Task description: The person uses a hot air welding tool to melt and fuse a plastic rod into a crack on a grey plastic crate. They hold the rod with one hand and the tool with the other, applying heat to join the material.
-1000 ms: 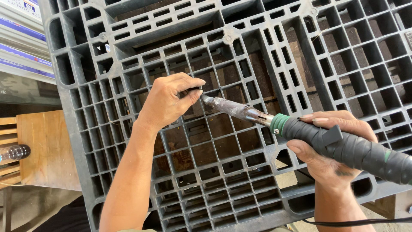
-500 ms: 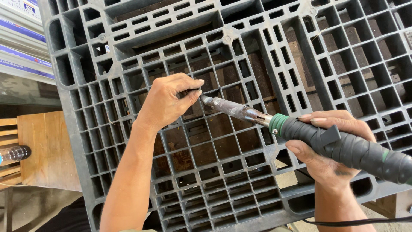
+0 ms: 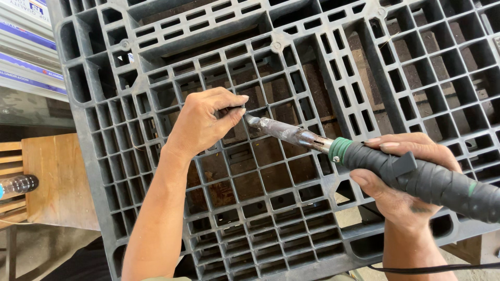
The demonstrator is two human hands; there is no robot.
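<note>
**Two hands meet at a rib of a grey plastic pallet**

The right hand point(image 3: 403, 179) is wrapped fully around the black, tape-bound handle of a corded heating iron point(image 3: 411, 177), fingers curled over the top and thumb underneath, while the left hand point(image 3: 200, 125) is closed in a pinch, thumb and forefinger pressed together on something too small to make out, right where the tool's tip lands. Both work over a grey plastic pallet point(image 3: 156, 62) that fills the view, its open grid of ribs running from edge to edge; the meeting point sits near the pallet's middle, a little toward its upper left corner. The iron's long axis runs from the lower right, where the handle leaves the view, up and leftward across the grid, its green collar point(image 3: 339, 150) just beyond the right fingers and its scorched metal shaft point(image 3: 286, 132) ending at the left fingertips point(image 3: 237, 104). The left hand is the nearer of the two to the contact point; the right stays back along the handle. Beyond the pallet's left edge lie a wooden surface point(image 3: 57, 177) and a clear plastic bottle point(image 3: 18, 184). A thin black cord point(image 3: 432, 269) trails past the pallet's lower right corner. Compared with a second ago, hands, tool and pallet hold almost the same places.
</note>
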